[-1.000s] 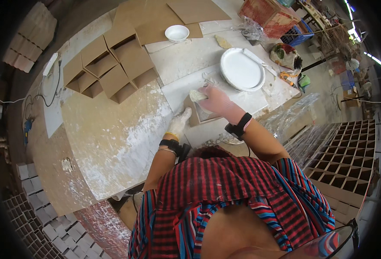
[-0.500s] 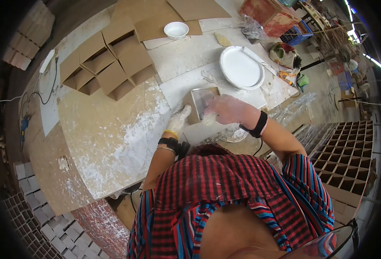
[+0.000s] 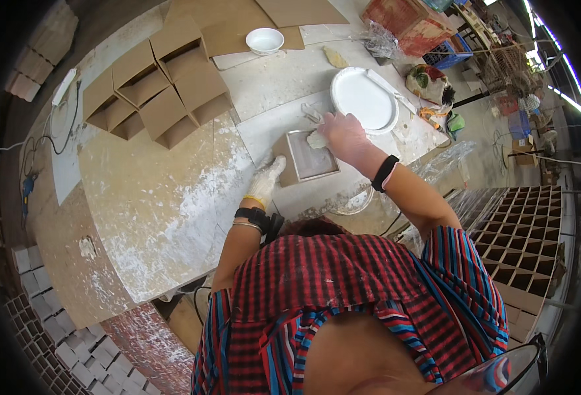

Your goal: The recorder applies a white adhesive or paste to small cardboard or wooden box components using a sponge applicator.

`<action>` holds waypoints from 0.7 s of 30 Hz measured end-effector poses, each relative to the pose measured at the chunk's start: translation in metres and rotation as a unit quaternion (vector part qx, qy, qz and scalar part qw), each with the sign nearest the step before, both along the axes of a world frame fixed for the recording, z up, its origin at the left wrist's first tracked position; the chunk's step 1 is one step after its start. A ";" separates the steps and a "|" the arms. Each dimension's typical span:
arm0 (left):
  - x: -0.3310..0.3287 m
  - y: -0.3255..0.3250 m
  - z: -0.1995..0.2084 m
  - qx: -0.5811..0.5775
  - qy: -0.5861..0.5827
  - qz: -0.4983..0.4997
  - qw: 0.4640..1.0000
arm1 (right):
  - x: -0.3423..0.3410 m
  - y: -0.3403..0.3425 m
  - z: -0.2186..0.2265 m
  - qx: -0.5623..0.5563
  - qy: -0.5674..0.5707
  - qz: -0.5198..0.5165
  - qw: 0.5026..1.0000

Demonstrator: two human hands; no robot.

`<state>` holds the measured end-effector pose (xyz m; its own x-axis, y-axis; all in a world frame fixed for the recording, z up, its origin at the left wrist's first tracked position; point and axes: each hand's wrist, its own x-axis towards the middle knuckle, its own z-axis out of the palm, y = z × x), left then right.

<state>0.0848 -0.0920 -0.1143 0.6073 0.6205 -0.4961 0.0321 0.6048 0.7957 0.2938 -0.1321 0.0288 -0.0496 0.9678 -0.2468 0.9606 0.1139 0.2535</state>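
A small brown cardboard box (image 3: 289, 161) stands on the table with a pale, silver-rimmed face turned up. My left hand (image 3: 268, 178), in a white glove, holds its left side. Between the fingers of my right hand (image 3: 346, 137) is a whitish sponge-like pad (image 3: 316, 139), at the upper right edge of the box's pale face. The far fingers of my left hand are partly hidden against the box. Just beyond my right hand sits a round white tray (image 3: 364, 99) of white paste-like stuff.
Several open brown boxes (image 3: 165, 85) stand together at the far left. A white bowl (image 3: 264, 41) rests on flat cardboard at the back. A red crate (image 3: 405, 26) is at the back right, and a stack of cardboard dividers (image 3: 524, 237) to my right. The table (image 3: 165, 204) is smeared with white.
My right hand has moved from the near right of the box face up to its upper right edge, uncovering the pale face. My left hand stays at the box's left side.
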 end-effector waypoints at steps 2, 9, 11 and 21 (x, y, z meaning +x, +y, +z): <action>0.002 -0.001 0.003 0.022 0.041 -0.001 0.999 | 0.002 0.001 -0.002 -0.002 -0.011 -0.023 1.000; 0.004 0.001 -0.003 0.019 -0.031 0.006 0.999 | 0.007 0.001 0.003 -0.004 0.155 -0.191 0.969; 0.005 0.001 0.000 0.057 0.054 -0.007 0.997 | 0.006 0.002 0.001 0.016 0.213 -0.253 0.944; 0.010 0.000 0.029 0.100 0.081 -0.008 0.992 | 0.031 -0.019 0.007 0.104 0.284 -0.281 0.911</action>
<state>0.0944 -0.0923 -0.0850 0.5395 0.7079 -0.4559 0.1774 0.4337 0.8834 0.3250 -0.1509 0.0360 0.4052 0.9027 -0.1443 0.8353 -0.4298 -0.3428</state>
